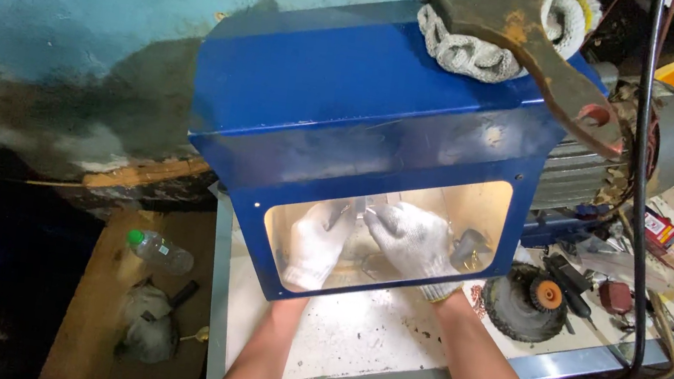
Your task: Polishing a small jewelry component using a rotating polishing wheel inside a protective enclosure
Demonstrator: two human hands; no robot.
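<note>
A blue metal hood [366, 90] with a clear window stood on the white workbench [352, 346], and both gloved hands were inside it. The left hand [317, 243] and the right hand [412, 240] met around a small metal piece [360, 207], pinched between the fingertips of the 2 hands. Both forearms reached forward under the hood. A plastic bottle [160, 252] lay on the floor to the left.

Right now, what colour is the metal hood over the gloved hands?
Glossy blue metal hood, clearest in the head view.
</note>
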